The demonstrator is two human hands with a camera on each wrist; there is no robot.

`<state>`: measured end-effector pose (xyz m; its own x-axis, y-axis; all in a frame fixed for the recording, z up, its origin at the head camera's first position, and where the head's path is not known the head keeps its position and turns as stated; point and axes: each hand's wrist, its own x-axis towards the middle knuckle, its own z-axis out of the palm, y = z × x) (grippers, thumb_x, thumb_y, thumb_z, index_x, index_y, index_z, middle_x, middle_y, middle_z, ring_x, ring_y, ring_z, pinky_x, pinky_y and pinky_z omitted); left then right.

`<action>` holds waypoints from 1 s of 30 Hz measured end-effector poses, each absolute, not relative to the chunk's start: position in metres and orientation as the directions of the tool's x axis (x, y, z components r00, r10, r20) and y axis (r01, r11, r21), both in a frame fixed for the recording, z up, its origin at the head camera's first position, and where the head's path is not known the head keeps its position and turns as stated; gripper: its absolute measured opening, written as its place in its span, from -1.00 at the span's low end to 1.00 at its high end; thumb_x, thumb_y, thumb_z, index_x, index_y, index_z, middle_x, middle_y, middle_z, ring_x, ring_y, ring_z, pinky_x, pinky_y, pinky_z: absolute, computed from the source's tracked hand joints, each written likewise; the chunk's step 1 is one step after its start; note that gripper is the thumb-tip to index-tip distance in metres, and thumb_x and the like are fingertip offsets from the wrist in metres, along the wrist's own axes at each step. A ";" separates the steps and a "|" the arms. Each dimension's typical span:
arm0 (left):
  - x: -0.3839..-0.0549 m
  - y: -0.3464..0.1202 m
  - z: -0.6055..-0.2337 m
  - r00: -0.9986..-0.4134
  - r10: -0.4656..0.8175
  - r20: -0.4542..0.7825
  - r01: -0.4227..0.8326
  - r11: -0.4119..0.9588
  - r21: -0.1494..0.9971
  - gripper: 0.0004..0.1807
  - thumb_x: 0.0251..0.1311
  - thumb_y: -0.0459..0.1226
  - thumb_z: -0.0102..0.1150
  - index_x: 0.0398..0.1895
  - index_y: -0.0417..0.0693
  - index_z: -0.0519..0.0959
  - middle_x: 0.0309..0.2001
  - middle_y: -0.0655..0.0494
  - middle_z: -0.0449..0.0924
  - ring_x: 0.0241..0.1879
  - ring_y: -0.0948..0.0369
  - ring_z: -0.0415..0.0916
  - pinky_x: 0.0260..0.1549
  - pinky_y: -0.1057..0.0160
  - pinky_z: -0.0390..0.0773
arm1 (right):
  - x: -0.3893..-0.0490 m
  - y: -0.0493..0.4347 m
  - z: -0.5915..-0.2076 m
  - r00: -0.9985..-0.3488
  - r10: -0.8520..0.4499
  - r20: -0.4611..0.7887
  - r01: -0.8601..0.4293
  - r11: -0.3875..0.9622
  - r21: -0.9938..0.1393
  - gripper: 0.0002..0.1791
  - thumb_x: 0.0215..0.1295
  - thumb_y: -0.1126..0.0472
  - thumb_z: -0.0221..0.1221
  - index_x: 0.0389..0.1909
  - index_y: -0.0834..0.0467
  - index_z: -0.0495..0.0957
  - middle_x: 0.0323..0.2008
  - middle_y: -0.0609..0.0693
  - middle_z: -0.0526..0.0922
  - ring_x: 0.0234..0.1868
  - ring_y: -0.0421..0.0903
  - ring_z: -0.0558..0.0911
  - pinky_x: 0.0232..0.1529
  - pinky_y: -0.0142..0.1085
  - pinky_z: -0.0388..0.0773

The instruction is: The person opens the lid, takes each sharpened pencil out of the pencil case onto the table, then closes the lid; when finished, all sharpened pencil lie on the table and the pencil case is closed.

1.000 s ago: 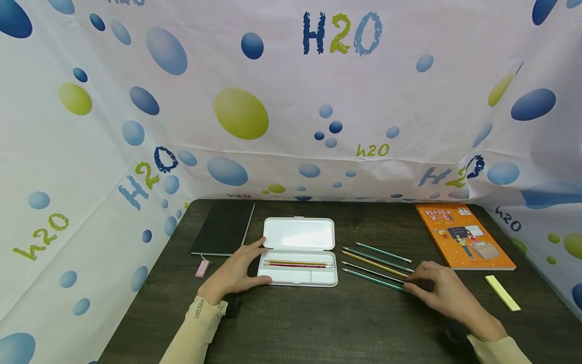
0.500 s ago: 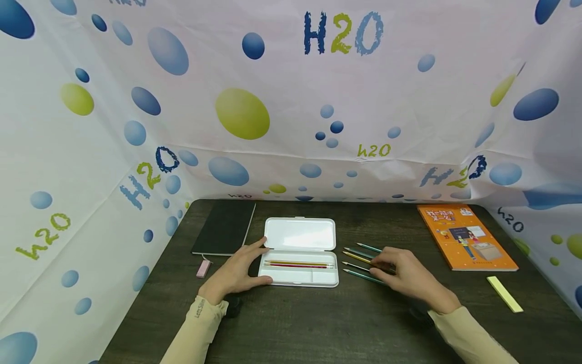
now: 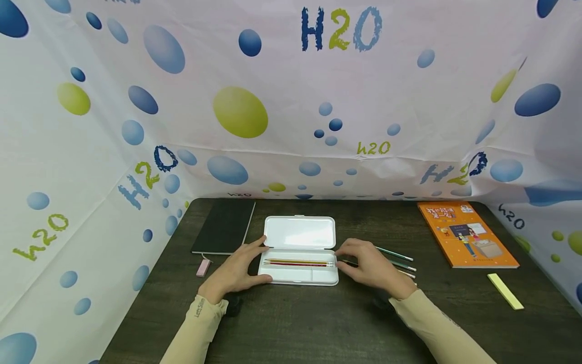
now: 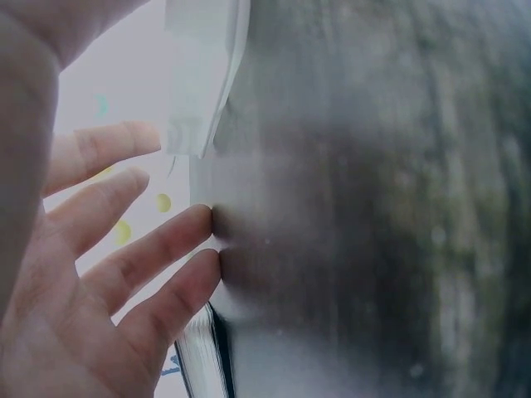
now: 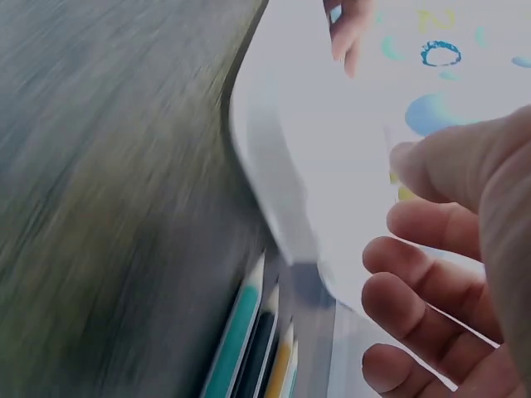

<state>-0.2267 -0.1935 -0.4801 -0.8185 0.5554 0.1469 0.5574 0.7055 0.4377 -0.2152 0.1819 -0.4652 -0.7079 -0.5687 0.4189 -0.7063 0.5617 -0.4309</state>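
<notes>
A white pencil case [image 3: 286, 276] lies with its lid folded back on the table, a yellow and a red pencil [image 3: 297, 262] in its tray. At its left side rests my left hand [image 3: 234, 270], thumb and index finger spread along the edge; the left wrist view shows the fingers extended. My right hand [image 3: 369, 264] is at the case's right edge, above several loose pencils [image 3: 402, 265] that it partly hides. Seen from the right wrist, its fingers [image 5: 398, 307] are loosely bent with nothing between them, and a teal pencil [image 5: 232, 340] lies below among others.
Behind my left hand are a black notebook [image 3: 225, 227] and a pink eraser [image 3: 203, 268] with a cord. An orange book [image 3: 468, 237] lies at the back right, with a pale yellow strip [image 3: 505, 291] in front of it. A patterned sheet [image 3: 291, 101] hangs behind the table.
My right hand has moved left along the loose pencils, from their right ends to the case's right edge. The left hand stays at the case.
</notes>
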 end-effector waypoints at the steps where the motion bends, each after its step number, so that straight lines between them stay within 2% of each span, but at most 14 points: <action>1: -0.227 -0.193 -0.480 -0.819 0.554 0.147 0.557 0.706 0.438 -0.11 0.07 0.21 0.39 0.39 -0.05 0.42 0.54 0.00 0.07 0.44 -0.09 0.16 0.32 -0.16 0.28 | -0.216 0.178 -0.465 -0.700 -0.575 0.423 -0.714 0.563 -0.416 -0.83 0.27 0.22 0.35 -0.14 0.16 0.72 -0.21 -0.04 0.66 -0.31 -0.12 0.60 -0.34 -0.23 0.58; 6: -0.227 -0.193 -0.480 -0.820 0.554 0.143 0.554 0.706 0.441 -0.11 0.07 0.22 0.38 0.40 -0.04 0.41 0.55 0.01 0.07 0.44 -0.09 0.15 0.31 -0.15 0.29 | -0.220 0.163 -0.465 -0.661 -0.622 0.420 -0.748 0.591 -0.301 -0.81 0.33 0.21 0.30 -0.09 0.16 0.72 -0.13 -0.05 0.67 -0.17 -0.11 0.57 -0.24 -0.22 0.56; 15: -0.226 -0.193 -0.479 -0.822 0.551 0.145 0.551 0.704 0.448 -0.11 0.06 0.22 0.38 0.39 -0.05 0.42 0.54 0.00 0.07 0.44 -0.10 0.15 0.32 -0.16 0.28 | -0.223 0.151 -0.469 -0.661 -0.670 0.338 -0.746 0.635 -0.200 -0.78 0.30 0.18 0.32 -0.10 0.18 0.73 -0.20 -0.01 0.69 -0.22 -0.09 0.54 -0.23 -0.21 0.50; 25: -0.226 -0.193 -0.478 -0.820 0.554 0.145 0.553 0.702 0.448 -0.10 0.06 0.22 0.38 0.40 -0.05 0.41 0.55 0.00 0.07 0.45 -0.10 0.14 0.31 -0.17 0.28 | -0.222 0.148 -0.471 -0.668 -0.672 0.319 -0.740 0.646 -0.189 -0.85 0.26 0.16 0.35 -0.20 0.12 0.73 -0.33 -0.07 0.62 -0.34 -0.16 0.48 -0.33 -0.27 0.41; 30: -0.226 -0.193 -0.478 -0.819 0.555 0.146 0.554 0.699 0.452 -0.12 0.06 0.21 0.38 0.39 -0.03 0.42 0.54 0.00 0.07 0.44 -0.10 0.15 0.31 -0.17 0.28 | -0.222 0.147 -0.471 -0.687 -0.670 0.281 -0.725 0.654 -0.214 -0.88 0.26 0.19 0.35 -0.24 0.14 0.74 -0.36 -0.09 0.57 -0.33 -0.16 0.46 -0.31 -0.26 0.43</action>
<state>-0.2261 -0.1930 -0.4780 -0.8188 0.5553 0.1456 0.5543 0.6987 0.4523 -0.2224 0.1473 -0.4706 -0.6873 -0.6697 0.2812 -0.7252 0.6543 -0.2142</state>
